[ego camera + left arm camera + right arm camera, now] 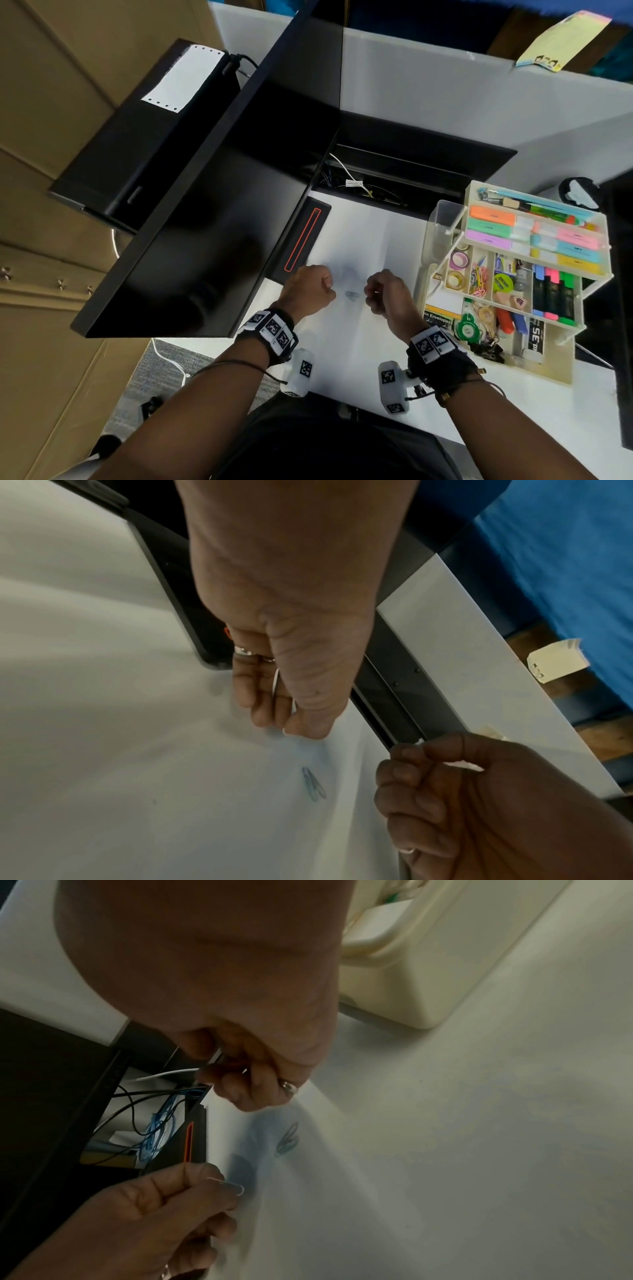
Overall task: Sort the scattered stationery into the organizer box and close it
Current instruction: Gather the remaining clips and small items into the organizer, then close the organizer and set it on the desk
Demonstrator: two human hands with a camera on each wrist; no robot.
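Note:
Two grey-blue paper clips (pixel 351 295) lie on the white desk (pixel 359 359) between my hands; they show again in the left wrist view (pixel 313 784) and the right wrist view (pixel 287 1139). My left hand (pixel 327 287) is curled, and its thumb and fingers pinch a white paper clip (pixel 232 1185). My right hand (pixel 371 296) is curled too and holds small clips (pixel 219 1057) inside its fingers, mostly hidden. The open cream organizer box (pixel 567 370) stands to the right, its tiered trays full of highlighters, sticky notes, tape rolls and coloured clips.
A black monitor (pixel 205 205) slants across the left. A black bar with a red outline (pixel 301 240) lies just beyond my left hand. Behind it is a cable slot (pixel 376 185) with wires. A dark object (pixel 620 308) stands at the right edge.

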